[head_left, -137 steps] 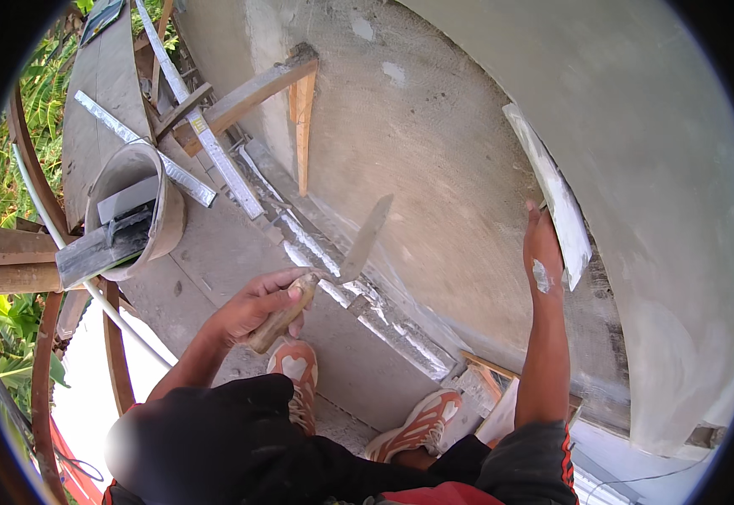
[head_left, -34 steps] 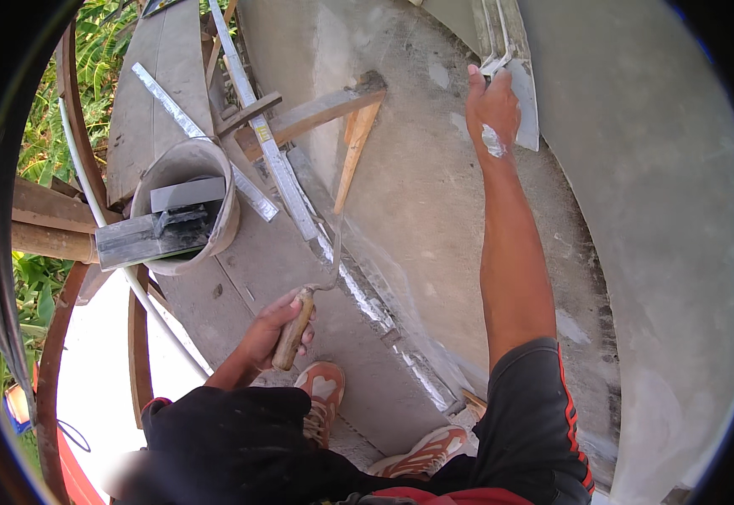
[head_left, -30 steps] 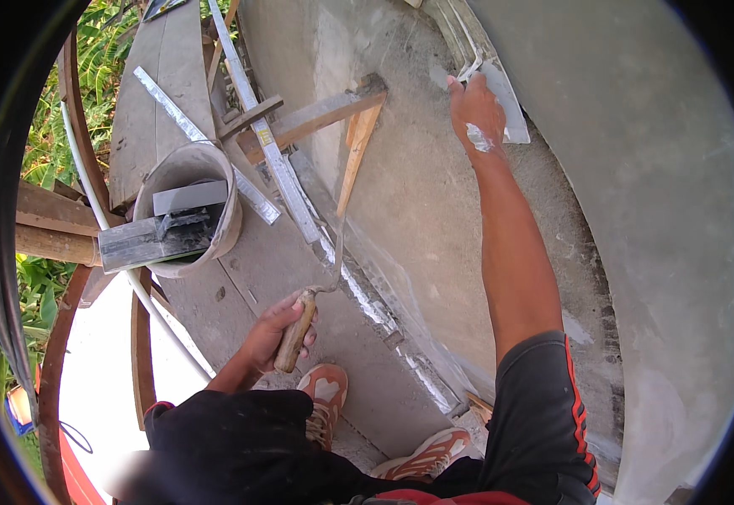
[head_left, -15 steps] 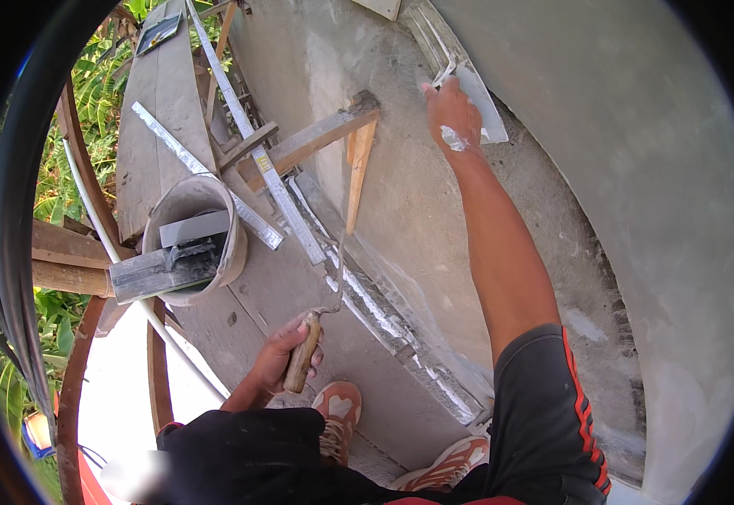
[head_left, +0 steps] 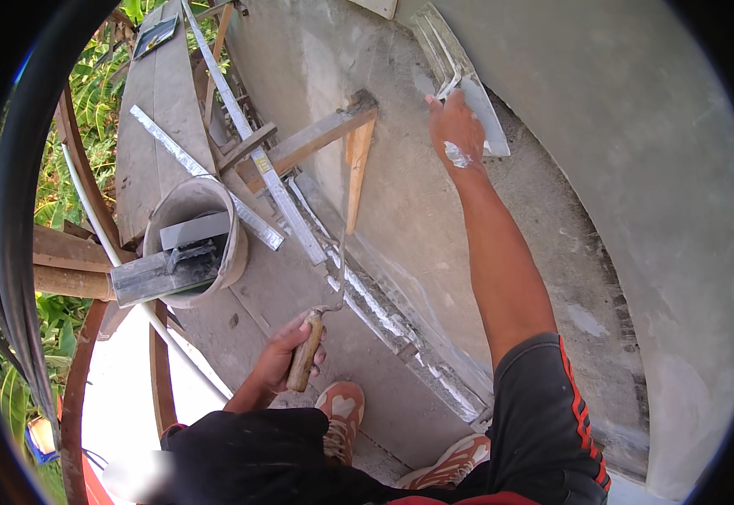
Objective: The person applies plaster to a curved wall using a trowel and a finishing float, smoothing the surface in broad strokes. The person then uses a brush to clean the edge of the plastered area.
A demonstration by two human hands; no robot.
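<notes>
My left hand [head_left: 295, 352] grips the wooden handle [head_left: 304, 353] of a trowel, low in the middle; its thin metal blade [head_left: 341, 265] points up and is seen nearly edge-on. My right hand [head_left: 457, 130] reaches up and grips a wide flat metal float [head_left: 493, 135], which lies on the wall [head_left: 409, 219] along the curved edge of the smooth grey coat [head_left: 636, 168]. A white smear marks the back of that hand. At left, a bucket [head_left: 241, 244] holds a grey block [head_left: 198, 229] and another flat float [head_left: 140, 282].
Metal straightedges [head_left: 173, 143], a wooden bracket [head_left: 316, 143] and a dark tray [head_left: 155, 35] lie around the plank walkway [head_left: 140, 160]. Black cables [head_left: 18, 278], a white pipe [head_left: 190, 358], timber and foliage [head_left: 64, 328] are along the left. My shoes [head_left: 341, 408] are on the planks below.
My right hand with the float has moved up and leftward along the coat's edge, then slightly down in the last half second. The trowel in my left hand now points more upright.
</notes>
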